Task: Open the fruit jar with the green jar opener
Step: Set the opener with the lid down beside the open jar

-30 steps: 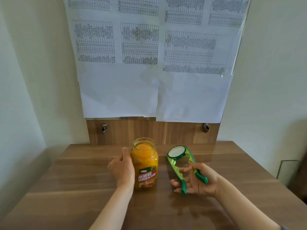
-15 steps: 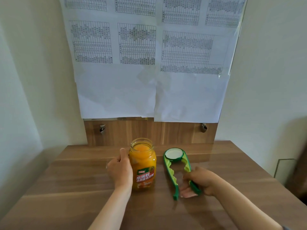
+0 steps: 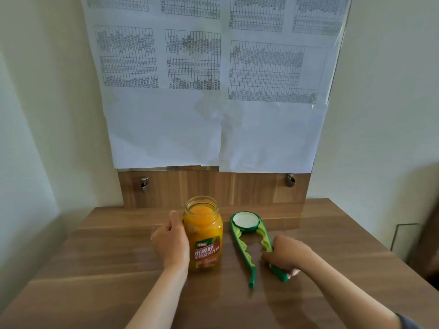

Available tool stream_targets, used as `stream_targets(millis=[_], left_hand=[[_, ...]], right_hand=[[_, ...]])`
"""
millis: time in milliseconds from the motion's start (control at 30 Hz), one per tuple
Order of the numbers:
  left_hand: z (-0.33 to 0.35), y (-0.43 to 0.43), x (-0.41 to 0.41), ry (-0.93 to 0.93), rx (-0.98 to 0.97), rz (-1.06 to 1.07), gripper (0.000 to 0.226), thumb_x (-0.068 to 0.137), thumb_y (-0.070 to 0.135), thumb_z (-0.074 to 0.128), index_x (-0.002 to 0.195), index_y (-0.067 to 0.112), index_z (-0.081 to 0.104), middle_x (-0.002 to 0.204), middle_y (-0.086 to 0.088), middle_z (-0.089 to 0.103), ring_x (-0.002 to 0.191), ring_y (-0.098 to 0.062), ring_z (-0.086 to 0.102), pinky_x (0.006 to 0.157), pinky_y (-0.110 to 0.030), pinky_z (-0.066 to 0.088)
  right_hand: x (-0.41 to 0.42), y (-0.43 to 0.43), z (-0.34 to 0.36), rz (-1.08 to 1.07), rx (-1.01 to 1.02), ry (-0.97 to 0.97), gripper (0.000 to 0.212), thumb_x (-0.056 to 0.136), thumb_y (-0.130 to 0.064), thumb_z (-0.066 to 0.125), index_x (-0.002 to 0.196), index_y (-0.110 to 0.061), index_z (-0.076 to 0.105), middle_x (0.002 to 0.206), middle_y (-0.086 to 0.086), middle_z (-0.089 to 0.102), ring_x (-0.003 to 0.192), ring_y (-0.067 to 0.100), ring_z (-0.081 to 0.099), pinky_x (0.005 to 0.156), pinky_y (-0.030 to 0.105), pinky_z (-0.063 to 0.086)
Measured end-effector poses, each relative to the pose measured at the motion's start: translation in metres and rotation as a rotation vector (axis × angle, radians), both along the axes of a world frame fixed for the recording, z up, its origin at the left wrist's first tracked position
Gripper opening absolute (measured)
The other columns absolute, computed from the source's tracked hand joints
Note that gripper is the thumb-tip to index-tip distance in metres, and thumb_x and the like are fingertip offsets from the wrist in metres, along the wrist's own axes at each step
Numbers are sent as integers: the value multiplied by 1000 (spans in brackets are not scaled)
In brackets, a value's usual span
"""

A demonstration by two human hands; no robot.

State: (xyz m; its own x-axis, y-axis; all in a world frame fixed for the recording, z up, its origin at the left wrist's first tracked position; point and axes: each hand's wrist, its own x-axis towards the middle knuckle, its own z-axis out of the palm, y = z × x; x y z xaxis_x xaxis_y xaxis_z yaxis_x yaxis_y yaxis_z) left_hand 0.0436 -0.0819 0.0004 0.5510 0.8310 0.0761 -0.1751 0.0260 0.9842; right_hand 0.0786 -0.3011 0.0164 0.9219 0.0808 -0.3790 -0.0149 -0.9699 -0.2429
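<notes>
The fruit jar [image 3: 203, 233], glass with orange fruit and a red-orange label, stands upright on the wooden table [image 3: 95, 269] with its mouth uncovered. My left hand [image 3: 171, 243] wraps its left side. To its right the green jar opener [image 3: 247, 251] lies flat on the table, and the white lid [image 3: 245, 220] sits in its round far end. My right hand [image 3: 286, 256] rests palm down over the opener's right handle, fingers curled around it.
The table runs back to a wood panel [image 3: 213, 186] with two metal fittings [image 3: 144, 182]. Printed paper sheets [image 3: 213, 91] hang on the wall above it. The table's right edge drops off near a dark object [image 3: 427, 245].
My right hand has lowered the opener with the lid from a raised tilt to flat on the table and turned palm down. The left hand and jar stay put.
</notes>
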Motion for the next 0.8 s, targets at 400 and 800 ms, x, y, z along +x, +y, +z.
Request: stream_targets(millis=[400, 800], left_hand=[[2, -3, -2, 6, 34, 13, 55, 86, 35, 52, 37, 14, 38, 43, -5, 42, 51, -21, 44, 58, -36, 39], [-1, -1, -3, 0, 59, -6, 60, 82, 50, 54, 32, 18, 40, 44, -1, 41, 55, -19, 44, 56, -33, 35]], right_hand=[[7, -5, -9, 78, -215, -71, 45, 81, -61, 50, 70, -17, 44, 53, -2, 58, 61, 16, 59, 62, 28, 47], [1, -6, -5, 82, -199, -90, 51, 83, -66, 39, 67, -19, 49, 49, -5, 57, 50, 9, 53, 55, 28, 39]])
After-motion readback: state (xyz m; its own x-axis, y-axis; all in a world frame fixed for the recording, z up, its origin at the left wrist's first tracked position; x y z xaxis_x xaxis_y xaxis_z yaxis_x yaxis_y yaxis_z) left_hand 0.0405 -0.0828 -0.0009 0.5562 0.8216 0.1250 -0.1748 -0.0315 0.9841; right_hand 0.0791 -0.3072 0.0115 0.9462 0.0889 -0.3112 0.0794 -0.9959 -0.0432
